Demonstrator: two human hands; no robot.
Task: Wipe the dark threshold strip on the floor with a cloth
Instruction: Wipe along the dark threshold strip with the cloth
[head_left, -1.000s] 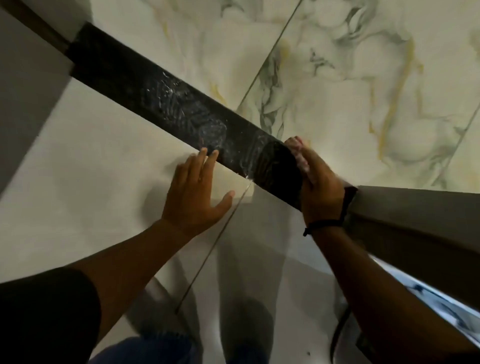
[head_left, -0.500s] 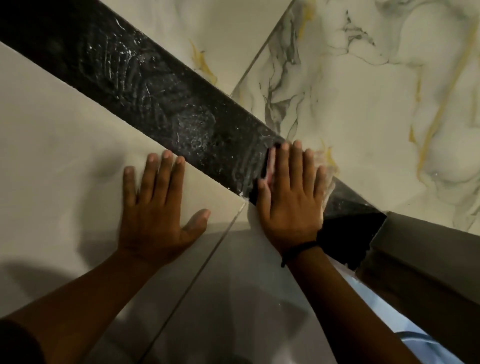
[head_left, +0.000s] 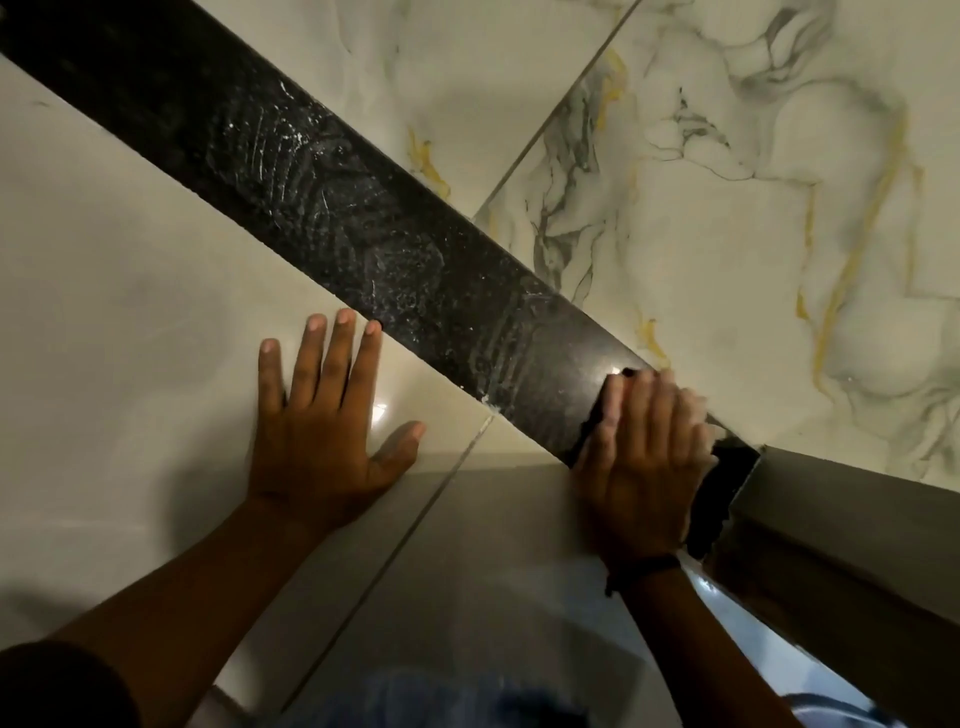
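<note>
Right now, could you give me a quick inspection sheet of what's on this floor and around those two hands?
Surface: glossy pale tile on the near side, veined marble tile on the far side, grout lines between.
Job's things: dark strip runs diagonally, with whitish smears and specks along its middle; a dark cloth shows at the edges of the right hand.
Clutter: nothing seen.
Hands: left hand flat on the pale tile, fingers spread, beside the strip; right hand pressed flat on the cloth at the strip's lower end, dark band at the wrist.
Cables: nothing seen.
Surroundings: grey frame at the right, meeting the strip's end; blue fabric at the bottom edge, blurred.
</note>
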